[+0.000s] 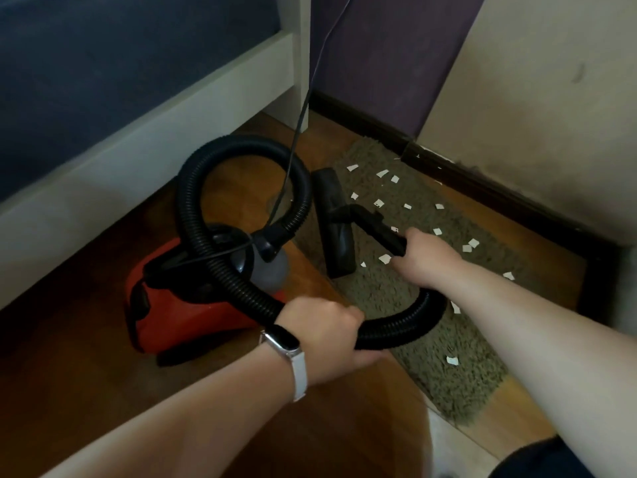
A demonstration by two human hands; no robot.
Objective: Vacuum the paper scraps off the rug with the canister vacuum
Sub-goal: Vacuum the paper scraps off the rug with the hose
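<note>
Left hand [324, 331]: nearest the camera, wearing a white-strapped watch [287, 353], fingers curling shut around the black ribbed hose [241, 291].
Right hand [425, 257]: closing around the black handle tube [375, 224] just behind the floor nozzle [332, 219].
Floor nozzle: resting on the left edge of the rug [431, 339], beside the scraps.
Canister vacuum [179, 315]: red, sitting on the wooden floor [103, 357] left of the rug, hose looping above it, cord [303, 108] hanging down.
Paper scraps [379, 203]: lying scattered over most of the rug.
Progress: seemingly just beginning; nearly all scraps remaining.
Containers: the canister's contents are not showing.
</note>
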